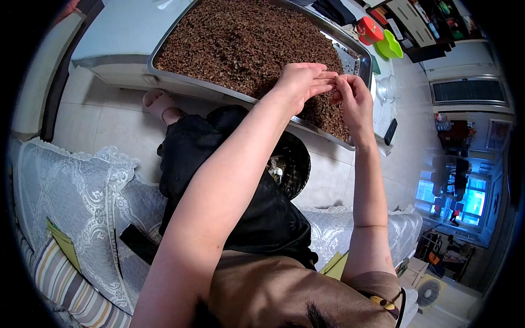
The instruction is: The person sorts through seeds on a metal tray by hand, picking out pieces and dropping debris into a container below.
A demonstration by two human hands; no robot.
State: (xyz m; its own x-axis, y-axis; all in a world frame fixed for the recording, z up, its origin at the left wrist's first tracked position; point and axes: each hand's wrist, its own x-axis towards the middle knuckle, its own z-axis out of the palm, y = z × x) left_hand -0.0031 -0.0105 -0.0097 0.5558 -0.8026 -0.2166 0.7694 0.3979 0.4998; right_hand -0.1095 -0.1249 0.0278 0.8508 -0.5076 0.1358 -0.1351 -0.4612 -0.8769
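Note:
A large metal tray holds a wide heap of small reddish-brown dried bits, perhaps peppercorn husks. Over the tray's near right part, my left hand is open, its fingers stretched out towards the right. My right hand meets the left fingertips, its thumb and forefinger pinched together. Whatever lies between those fingers is too small to make out. At the tray's right end, a patch of bare metal shows with a few scattered bits.
Below the tray stands a black bin with whitish waste inside. A red container, a lime-green bowl, a clear glass vessel and a black remote-like object are to the right. A lace-covered sofa is behind my legs.

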